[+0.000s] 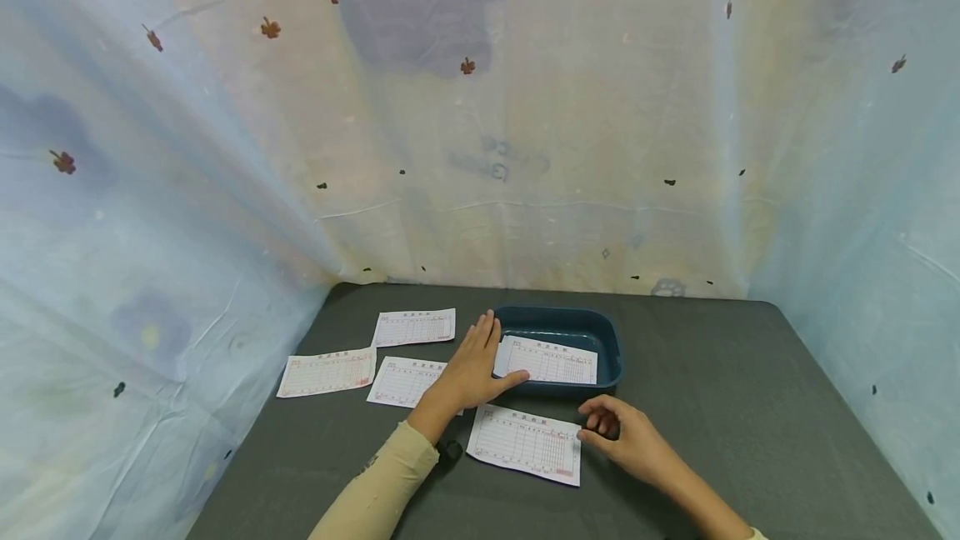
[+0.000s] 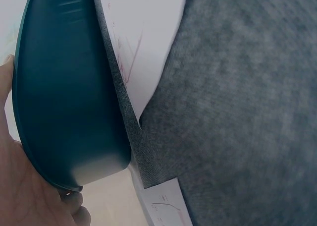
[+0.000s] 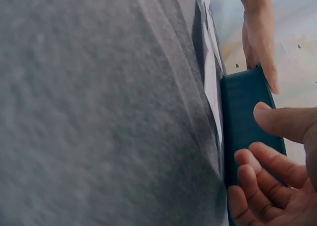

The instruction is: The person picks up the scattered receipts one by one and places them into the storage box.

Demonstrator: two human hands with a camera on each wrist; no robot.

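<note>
1. Nearest the camera, a pale yellow sleeve (image 1: 375, 486) covers the left forearm above the grey desk (image 1: 697, 373).
2. One printed slip (image 1: 528, 444) lies flat towards the desk's near edge, just in front of the tray.
3. Right hand (image 1: 630, 444) hovers at that slip's right edge; its fingers are loosely bent and released, with nothing between them and the thumb. Whether a tip touches the paper, I cannot tell.
4. Left hand (image 1: 468, 369) rests at the tray's left end, fingers straight and unclenched, thumb across the near rim.
5. Dark blue-green tray (image 1: 558, 319) sits midway between the desk's side edges, nearer its far edge, with a printed sheet (image 1: 551, 361) inside.
6. Three more slips (image 1: 412, 327) lie towards the desk's left edge, one partly hidden by the left hand.
</note>
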